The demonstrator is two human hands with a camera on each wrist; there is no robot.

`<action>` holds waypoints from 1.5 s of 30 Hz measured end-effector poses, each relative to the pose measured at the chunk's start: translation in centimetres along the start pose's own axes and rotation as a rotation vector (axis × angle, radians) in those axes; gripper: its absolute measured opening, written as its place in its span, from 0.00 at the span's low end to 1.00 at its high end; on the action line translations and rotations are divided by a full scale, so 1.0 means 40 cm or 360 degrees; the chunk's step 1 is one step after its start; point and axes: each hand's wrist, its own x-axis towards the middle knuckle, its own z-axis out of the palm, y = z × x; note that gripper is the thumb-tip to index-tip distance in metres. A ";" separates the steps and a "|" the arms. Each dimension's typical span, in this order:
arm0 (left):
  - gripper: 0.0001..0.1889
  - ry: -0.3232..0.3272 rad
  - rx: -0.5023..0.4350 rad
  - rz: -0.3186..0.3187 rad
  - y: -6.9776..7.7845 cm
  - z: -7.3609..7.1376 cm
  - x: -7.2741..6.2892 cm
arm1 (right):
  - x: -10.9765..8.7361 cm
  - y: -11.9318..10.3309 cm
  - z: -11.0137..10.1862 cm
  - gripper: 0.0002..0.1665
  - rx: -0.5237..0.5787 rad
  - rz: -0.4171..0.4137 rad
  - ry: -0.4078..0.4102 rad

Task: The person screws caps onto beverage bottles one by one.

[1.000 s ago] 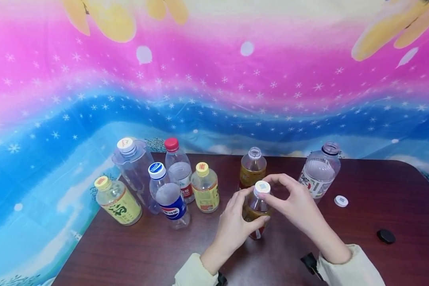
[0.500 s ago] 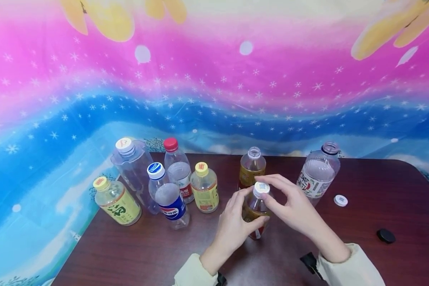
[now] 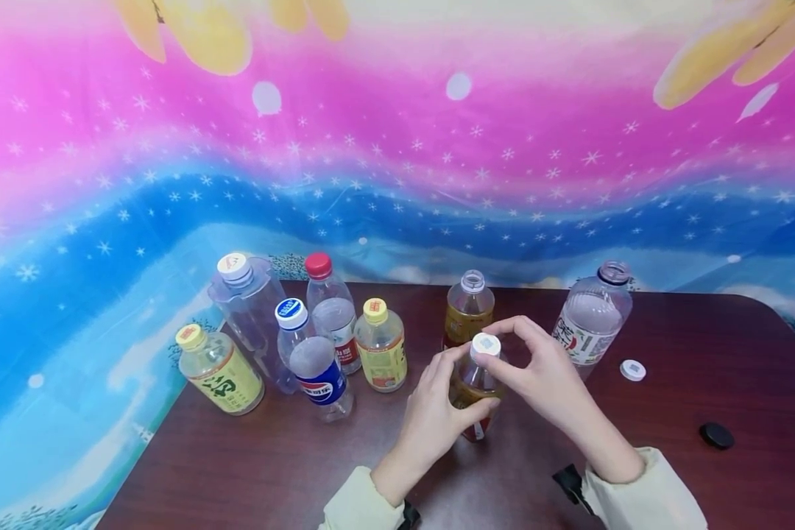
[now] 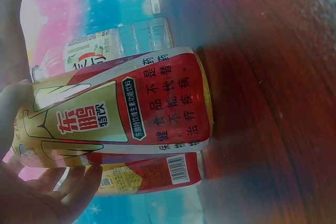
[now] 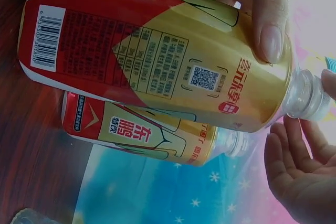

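My left hand (image 3: pixel 430 412) grips a gold-and-red drink bottle (image 4: pixel 115 114) round its upper body, thumb on one side and fingers on the other. The bottle stands upright at the front of the table. My right hand (image 3: pixel 546 375) pinches the white cap (image 3: pixel 486 344) on its neck between thumb and index finger. In the right wrist view the cap (image 5: pixel 317 100) sits at the bottle's mouth, with the other fingers curved beside it. Directly behind stands a matching bottle (image 3: pixel 469 305) with a bare neck. The hands cover part of the held bottle's label.
To the left are capped bottles: two yellow-capped ones (image 3: pixel 221 375) (image 3: pixel 380 353), a Pepsi bottle (image 3: pixel 314 368), a red-capped bottle (image 3: pixel 334 316) and a large clear one (image 3: pixel 255 316). An uncapped clear bottle (image 3: pixel 592 316), a white cap (image 3: pixel 632 369) and a black cap (image 3: pixel 716 436) are right.
The right fingers straighten slightly over the white cap, then bend round it again. The left hand and the bottle stay in place.
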 end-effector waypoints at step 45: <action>0.37 -0.0009 0.0032 0.0000 0.001 -0.001 -0.001 | -0.014 0.015 -0.004 0.26 0.0002 -0.0250 -0.0178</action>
